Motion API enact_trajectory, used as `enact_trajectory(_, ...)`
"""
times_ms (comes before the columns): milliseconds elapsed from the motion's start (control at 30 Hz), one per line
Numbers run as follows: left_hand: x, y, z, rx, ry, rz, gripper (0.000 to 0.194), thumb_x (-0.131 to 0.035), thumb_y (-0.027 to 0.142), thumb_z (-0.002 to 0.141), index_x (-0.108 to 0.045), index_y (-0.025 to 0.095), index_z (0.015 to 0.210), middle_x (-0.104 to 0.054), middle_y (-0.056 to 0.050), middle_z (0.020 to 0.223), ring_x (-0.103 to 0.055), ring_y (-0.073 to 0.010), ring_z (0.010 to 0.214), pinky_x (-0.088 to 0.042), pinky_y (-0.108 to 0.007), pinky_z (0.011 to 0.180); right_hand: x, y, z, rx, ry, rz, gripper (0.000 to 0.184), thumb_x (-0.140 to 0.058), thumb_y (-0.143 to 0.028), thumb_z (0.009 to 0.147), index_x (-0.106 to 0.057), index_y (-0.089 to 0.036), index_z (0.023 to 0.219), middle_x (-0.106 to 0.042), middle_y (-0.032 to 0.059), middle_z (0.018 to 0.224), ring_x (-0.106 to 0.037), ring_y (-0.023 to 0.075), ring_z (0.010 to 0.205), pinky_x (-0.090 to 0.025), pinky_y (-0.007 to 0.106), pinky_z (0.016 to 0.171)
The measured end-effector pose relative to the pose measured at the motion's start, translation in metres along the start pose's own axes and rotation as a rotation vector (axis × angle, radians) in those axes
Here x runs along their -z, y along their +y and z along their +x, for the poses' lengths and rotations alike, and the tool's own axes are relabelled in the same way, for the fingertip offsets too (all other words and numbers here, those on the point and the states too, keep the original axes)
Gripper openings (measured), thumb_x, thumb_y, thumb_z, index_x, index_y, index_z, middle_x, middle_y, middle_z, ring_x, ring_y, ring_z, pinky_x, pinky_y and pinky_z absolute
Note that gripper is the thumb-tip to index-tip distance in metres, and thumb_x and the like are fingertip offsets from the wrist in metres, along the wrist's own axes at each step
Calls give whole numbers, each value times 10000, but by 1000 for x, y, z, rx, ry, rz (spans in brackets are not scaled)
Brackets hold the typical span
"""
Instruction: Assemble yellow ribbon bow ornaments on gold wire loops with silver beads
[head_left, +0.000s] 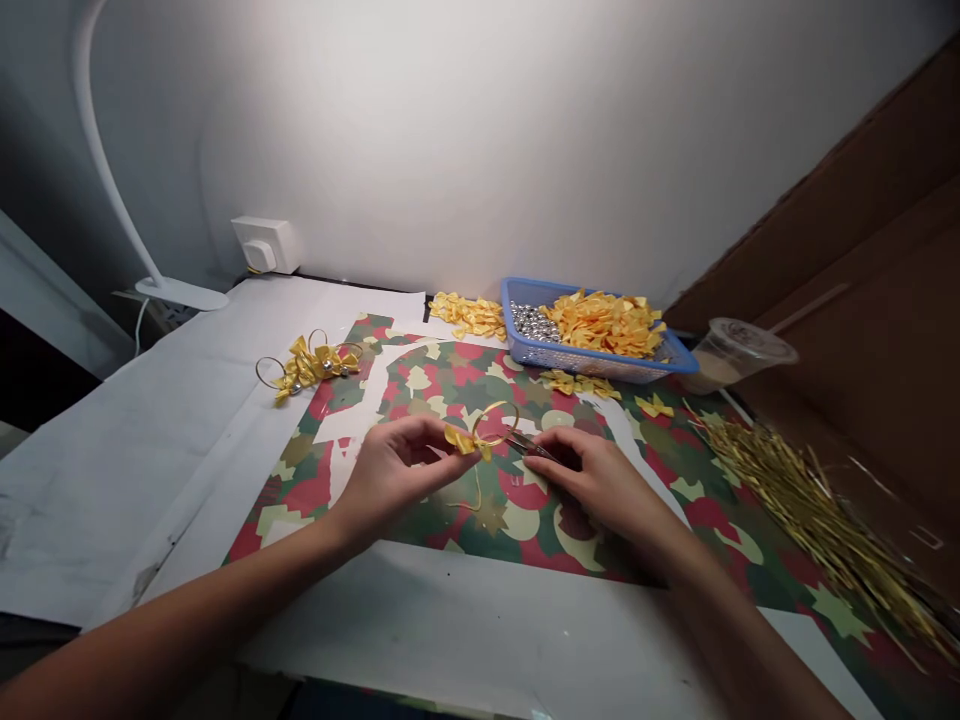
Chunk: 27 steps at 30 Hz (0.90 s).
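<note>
while the left hand pinches a yellow ribbon bow tightly between its fingers, a gold cord loop rising from it, the right hand closes narrowly on small scissors just beside the bow, above patterned paper. a firm pinch at the bow's centre steadies the cord for a clean, close snip.

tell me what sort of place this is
Probably a small home craft desk. A blue basket holds yellow ribbon pieces and silver beads, gold strands lie to the right, and a ribbon bow sits at the left.
</note>
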<state>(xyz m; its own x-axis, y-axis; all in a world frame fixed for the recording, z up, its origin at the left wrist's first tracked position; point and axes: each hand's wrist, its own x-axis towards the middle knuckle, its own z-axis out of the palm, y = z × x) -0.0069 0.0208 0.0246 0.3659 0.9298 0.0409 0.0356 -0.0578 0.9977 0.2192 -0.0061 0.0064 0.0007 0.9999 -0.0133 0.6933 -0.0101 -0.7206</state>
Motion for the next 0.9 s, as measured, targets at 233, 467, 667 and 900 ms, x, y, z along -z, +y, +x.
enact_trajectory(233,-2,-1,-1,53,-33,-53,166,-750,279,698,-650,147,717,-658,-17,721,-582,-100,627,-498,-211,560,20,11,-6,44,-121,-73,208,-623,-430,796,-642,-224,820,-686,28,764,-617,192,654,-486,301,584)
enact_trajectory(467,-4,-1,-5,-14,-71,-74,84,-723,196,735,-651,167,704,-689,6,762,-619,-87,695,-528,-177,640,32,2,-4,-69,-297,237,342,-627,-532,792,-632,-190,784,-663,39,728,-604,159,630,-482,261,556)
enact_trajectory(667,-4,0,-2,181,-44,-133,152,-756,235,710,-626,165,670,-657,33,709,-597,-63,651,-487,-135,577,28,-3,-13,-60,-265,598,342,-590,-521,837,-616,-207,970,-518,-10,675,-497,94,514,-463,213,459)
enact_trajectory(900,-3,-1,7,463,-54,-161,212,-805,325,643,-682,161,698,-678,4,720,-582,-72,628,-471,-171,594,12,0,-24,37,-82,409,330,-583,-502,850,-654,-255,1056,-568,7,741,-514,95,538,-464,186,434)
